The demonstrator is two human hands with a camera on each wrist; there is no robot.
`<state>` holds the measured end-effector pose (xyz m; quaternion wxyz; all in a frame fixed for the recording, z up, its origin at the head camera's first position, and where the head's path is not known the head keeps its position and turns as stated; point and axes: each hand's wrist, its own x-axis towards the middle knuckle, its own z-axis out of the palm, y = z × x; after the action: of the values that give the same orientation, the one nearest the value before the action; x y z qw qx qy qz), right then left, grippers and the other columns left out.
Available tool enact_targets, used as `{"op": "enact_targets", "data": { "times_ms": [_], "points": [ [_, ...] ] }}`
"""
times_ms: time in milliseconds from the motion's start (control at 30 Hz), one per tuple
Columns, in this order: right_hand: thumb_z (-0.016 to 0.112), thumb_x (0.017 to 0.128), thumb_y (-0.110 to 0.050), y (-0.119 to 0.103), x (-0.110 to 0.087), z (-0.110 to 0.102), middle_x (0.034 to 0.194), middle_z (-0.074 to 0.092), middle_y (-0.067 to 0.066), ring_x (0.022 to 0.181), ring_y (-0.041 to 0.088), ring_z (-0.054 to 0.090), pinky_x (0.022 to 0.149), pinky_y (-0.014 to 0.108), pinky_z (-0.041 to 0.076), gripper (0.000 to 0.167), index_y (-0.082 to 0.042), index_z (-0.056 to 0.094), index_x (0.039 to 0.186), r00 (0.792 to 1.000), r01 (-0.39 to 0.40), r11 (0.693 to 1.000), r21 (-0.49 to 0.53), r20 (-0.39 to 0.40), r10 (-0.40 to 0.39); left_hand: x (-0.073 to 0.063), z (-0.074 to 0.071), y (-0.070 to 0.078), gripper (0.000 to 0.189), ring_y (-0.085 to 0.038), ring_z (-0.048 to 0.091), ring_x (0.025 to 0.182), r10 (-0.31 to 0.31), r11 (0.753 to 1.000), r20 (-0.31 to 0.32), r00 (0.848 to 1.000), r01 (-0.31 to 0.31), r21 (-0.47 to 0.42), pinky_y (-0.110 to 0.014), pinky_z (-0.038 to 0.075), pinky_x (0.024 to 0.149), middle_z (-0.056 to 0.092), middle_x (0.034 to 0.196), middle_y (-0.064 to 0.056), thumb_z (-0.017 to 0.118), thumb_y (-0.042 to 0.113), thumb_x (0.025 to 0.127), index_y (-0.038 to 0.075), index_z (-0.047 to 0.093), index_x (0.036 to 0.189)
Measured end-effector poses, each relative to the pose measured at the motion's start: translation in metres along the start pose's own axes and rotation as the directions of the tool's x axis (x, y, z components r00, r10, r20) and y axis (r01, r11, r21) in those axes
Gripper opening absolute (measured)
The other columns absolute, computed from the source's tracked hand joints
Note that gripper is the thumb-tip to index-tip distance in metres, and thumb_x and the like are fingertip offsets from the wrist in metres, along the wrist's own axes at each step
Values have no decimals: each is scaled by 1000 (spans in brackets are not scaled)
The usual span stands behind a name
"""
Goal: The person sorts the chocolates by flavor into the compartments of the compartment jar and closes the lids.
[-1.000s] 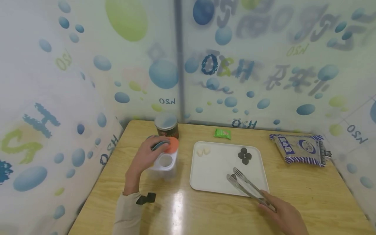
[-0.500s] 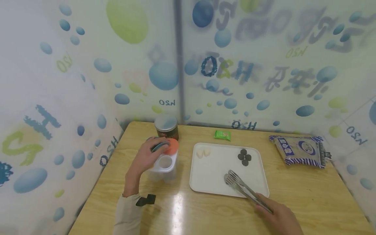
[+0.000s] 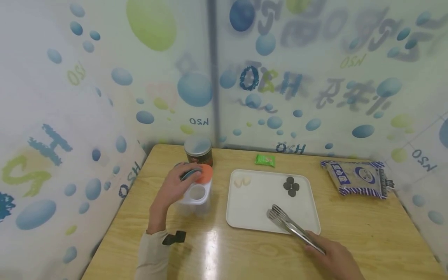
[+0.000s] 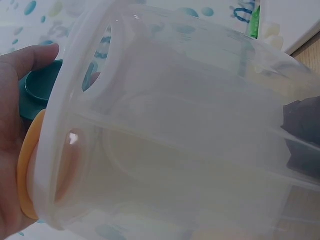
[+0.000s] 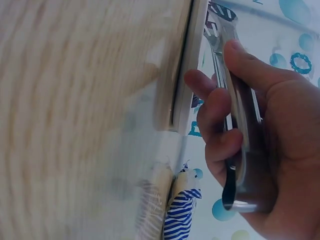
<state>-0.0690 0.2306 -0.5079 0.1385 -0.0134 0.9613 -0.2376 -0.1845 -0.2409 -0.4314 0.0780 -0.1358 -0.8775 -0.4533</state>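
I see the left hand [image 3: 176, 182] gripping the top of a clear box [image 3: 202, 202], left of the white tray [image 3: 246, 208] — the right hand [image 3: 336, 257] clasps metal tongs [image 3: 297, 231], tips over the tray's near half.

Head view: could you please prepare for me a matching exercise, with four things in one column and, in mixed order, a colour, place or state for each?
Things:
1. Tongs
2. Packet
3. Bag
4. Can

Descriptions:
A. has blue-and-white striped edges
B. has a silver lid
C. held in the right grip
D. green, lying behind the tray

Right pairs: 1-C, 2-D, 3-A, 4-B
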Motion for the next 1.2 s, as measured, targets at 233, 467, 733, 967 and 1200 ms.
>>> {"op": "enact_targets", "data": {
  "times_ms": [233, 467, 733, 967, 1200],
  "points": [
    [66, 92, -48, 2, 0, 4, 93, 61, -1, 75, 11, 49, 65, 27, 39, 57, -16, 61, 138, 1000, 19, 999, 37, -11, -19, 0, -1, 1, 25, -24, 56, 123, -8, 1000, 10, 1000, 8, 6, -51, 36, 111, 69, 127, 0, 65, 34, 97, 19, 73, 116],
    [72, 92, -30, -7, -2, 10, 88, 63, -8, 65, -2, 45, 60, 20, 37, 44, -16, 66, 133, 955, 207, 970, 129, -243, -172, 0, 0, 1, 26, -25, 56, 123, -12, 1000, 11, 1000, 12, 7, -51, 36, 112, 68, 127, -1, 65, 35, 97, 19, 73, 116],
    [79, 86, -20, -46, 17, 9, 111, 76, -3, 89, -2, 65, 71, 24, 57, 46, -23, 68, 130, 803, 494, 868, 47, -409, -434, -1, -1, -1, 27, -24, 55, 124, -19, 1000, 9, 1000, 19, 1, -50, 36, 112, 68, 128, -1, 64, 37, 97, 20, 73, 116],
    [79, 85, -15, -102, 40, 8, 94, 71, -9, 73, -4, 53, 62, 15, 45, 50, -21, 65, 132, 671, 693, 718, 66, -426, -607, -1, -2, -2, 28, -25, 55, 125, -3, 1000, -2, 1000, 3, 0, -52, 34, 113, 68, 129, -3, 64, 38, 97, 19, 73, 117],
    [77, 87, -23, -146, 62, 25, 83, 62, -15, 65, -6, 43, 59, 7, 37, 47, -20, 65, 132, 547, 794, 608, -6, -431, -717, -2, -2, -1, 30, -26, 55, 124, -13, 1000, 8, 1000, 13, -16, -53, 42, 105, 64, 135, -6, 66, 40, 96, 21, 73, 118]
  ]
}}
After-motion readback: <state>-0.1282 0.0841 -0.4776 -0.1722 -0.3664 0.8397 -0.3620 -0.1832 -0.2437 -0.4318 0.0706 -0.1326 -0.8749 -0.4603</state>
